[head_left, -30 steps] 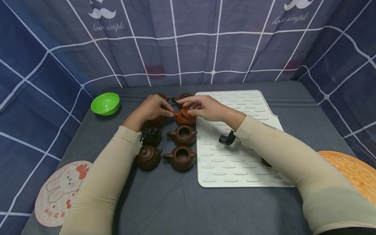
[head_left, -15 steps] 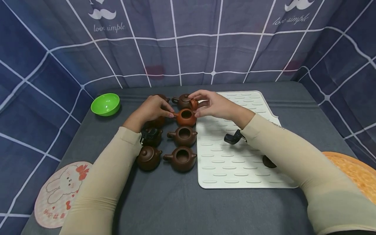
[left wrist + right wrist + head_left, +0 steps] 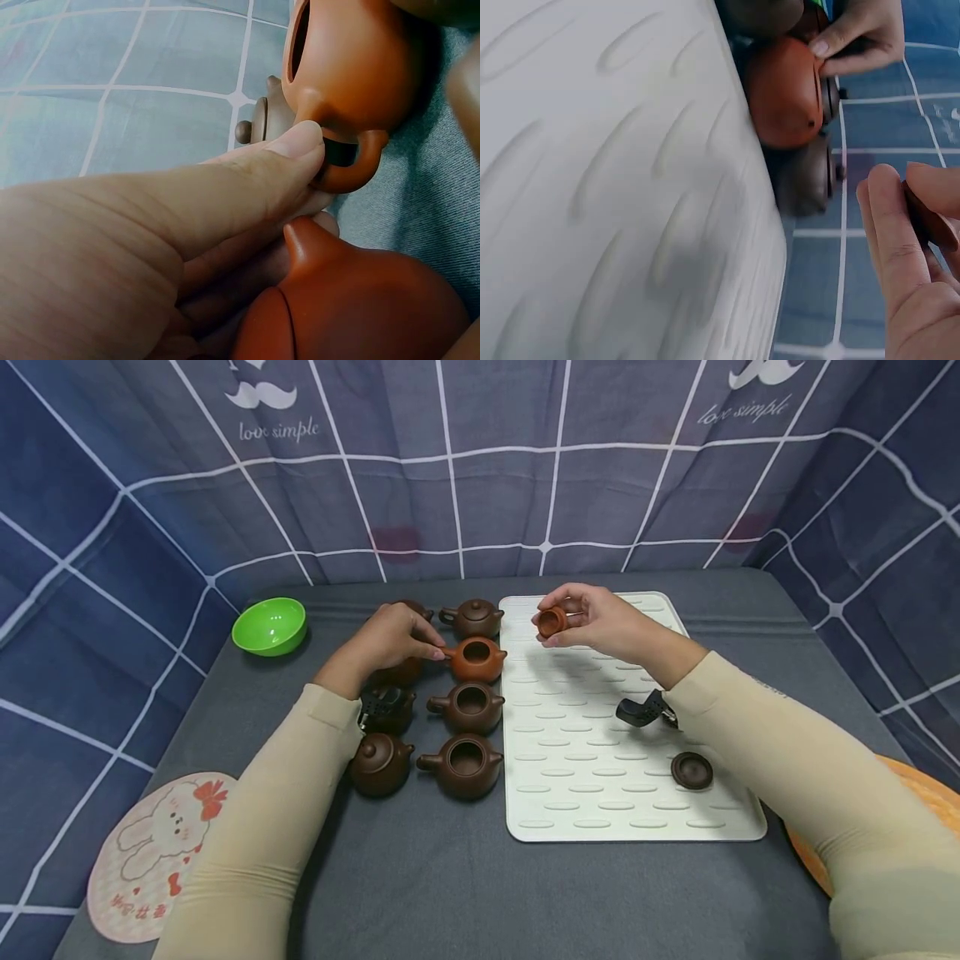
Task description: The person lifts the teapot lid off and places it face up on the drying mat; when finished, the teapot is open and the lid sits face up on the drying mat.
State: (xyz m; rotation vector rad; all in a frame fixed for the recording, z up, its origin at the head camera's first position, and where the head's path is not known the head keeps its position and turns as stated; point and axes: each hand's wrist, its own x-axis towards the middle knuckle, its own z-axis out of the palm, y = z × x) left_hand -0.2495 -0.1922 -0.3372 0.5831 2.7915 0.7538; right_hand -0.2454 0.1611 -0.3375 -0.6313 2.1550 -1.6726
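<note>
My left hand pinches the handle of an orange-brown clay teapot between thumb and fingers. That teapot stands uncovered, its round mouth showing. My right hand holds the matching orange-brown lid by its edge, hollow side toward the head camera, raised over the far part of a white ridged mat. In the left wrist view, a reddish teapot with its lid on sits right beneath the left fingers. Two dark brown teapots without lids, a middle one and a front one, stand nearer.
A dark lid lies on the mat's right side. Lidded teapots include a far brown one and a near-left one. Around them are a green bowl, a rabbit-print round mat and an orange round mat.
My right hand has lifted the lid off the orange-brown teapot and carried it right, over the white mat. The left hand has stayed on the handle. The dark lid has come into view.
</note>
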